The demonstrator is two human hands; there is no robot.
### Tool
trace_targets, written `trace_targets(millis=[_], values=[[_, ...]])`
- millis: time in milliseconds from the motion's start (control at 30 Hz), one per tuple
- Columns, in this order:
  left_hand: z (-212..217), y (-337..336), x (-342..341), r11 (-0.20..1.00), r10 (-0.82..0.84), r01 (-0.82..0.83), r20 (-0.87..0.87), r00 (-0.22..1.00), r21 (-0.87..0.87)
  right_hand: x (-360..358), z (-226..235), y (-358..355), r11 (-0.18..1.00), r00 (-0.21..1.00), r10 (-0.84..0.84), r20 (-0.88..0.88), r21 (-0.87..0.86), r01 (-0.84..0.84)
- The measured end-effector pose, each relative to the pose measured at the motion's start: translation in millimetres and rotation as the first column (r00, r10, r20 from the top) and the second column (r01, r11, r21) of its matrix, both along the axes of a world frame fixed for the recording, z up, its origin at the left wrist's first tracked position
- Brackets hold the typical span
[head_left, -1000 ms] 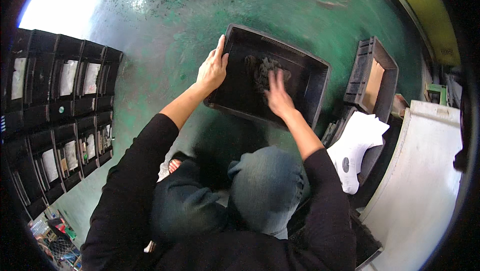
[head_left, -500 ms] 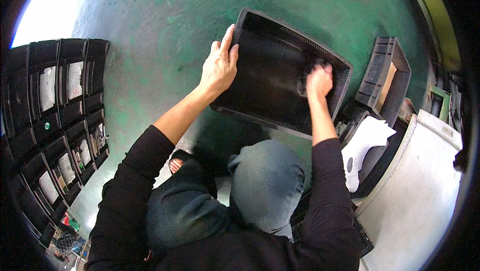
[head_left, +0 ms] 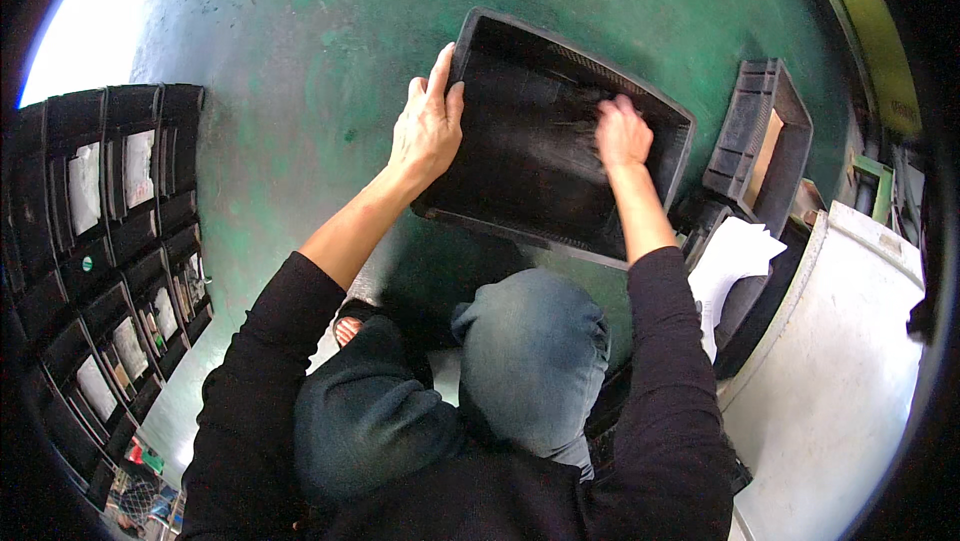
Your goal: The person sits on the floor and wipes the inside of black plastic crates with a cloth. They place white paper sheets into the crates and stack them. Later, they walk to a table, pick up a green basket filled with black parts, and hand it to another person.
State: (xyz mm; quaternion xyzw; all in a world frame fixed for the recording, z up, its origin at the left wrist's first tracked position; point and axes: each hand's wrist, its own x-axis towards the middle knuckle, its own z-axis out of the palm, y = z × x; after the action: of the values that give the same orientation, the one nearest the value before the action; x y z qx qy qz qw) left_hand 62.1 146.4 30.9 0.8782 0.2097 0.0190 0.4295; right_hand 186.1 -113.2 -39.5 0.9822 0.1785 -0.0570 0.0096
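Observation:
A large black plastic bin [head_left: 520, 156] is tilted in front of my knees, its inside facing me and pale smears showing on its bottom. My left hand [head_left: 428, 133] grips the bin's left edge, the index finger stretched along the rim. Inside the bin, my right hand [head_left: 624, 135] is bent over near the right part of the bottom. Its fingers are curled and blurred by motion, and whatever lies under them is hidden.
Stacked black bins [head_left: 110, 261] holding papers stand at the left. To the right are a smaller black crate [head_left: 745, 141] with a brown board inside, white paper sheets [head_left: 735, 266] and a whitish panel [head_left: 830, 331]. Green floor [head_left: 300, 71] surrounds the bin.
My right hand has moved left and slightly up across the bin's bottom. Pale smears show there now. The bin and my left hand have shifted slightly left in view.

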Motion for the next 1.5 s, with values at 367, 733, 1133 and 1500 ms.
trace_targets(millis=[367, 733, 1133, 1500], values=[[-3, -1, 0, 0.999, 0.032, -0.033, -0.024, 0.999, -0.039, -98, 33, -52, 0.987, 0.861, 0.133, -0.490, -0.015, -0.161], [-6, 0, 0, 1.000, 0.008, -0.008, 0.051, 0.999, -0.003, -101, -28, 114, 0.651, 0.608, 0.703, -0.369, 0.678, -0.341], [-4, 0, 3, 1.000, 0.012, -0.013, 0.034, 0.999, 0.025, -42, -24, 122, 0.626, 0.863, 0.216, -0.457, 0.743, 0.237], [-5, -5, 2, 0.999, 0.015, -0.017, 0.041, 0.999, 0.051, -76, -3, 10, 0.884, 0.959, 0.067, -0.275, 0.462, 0.071]])
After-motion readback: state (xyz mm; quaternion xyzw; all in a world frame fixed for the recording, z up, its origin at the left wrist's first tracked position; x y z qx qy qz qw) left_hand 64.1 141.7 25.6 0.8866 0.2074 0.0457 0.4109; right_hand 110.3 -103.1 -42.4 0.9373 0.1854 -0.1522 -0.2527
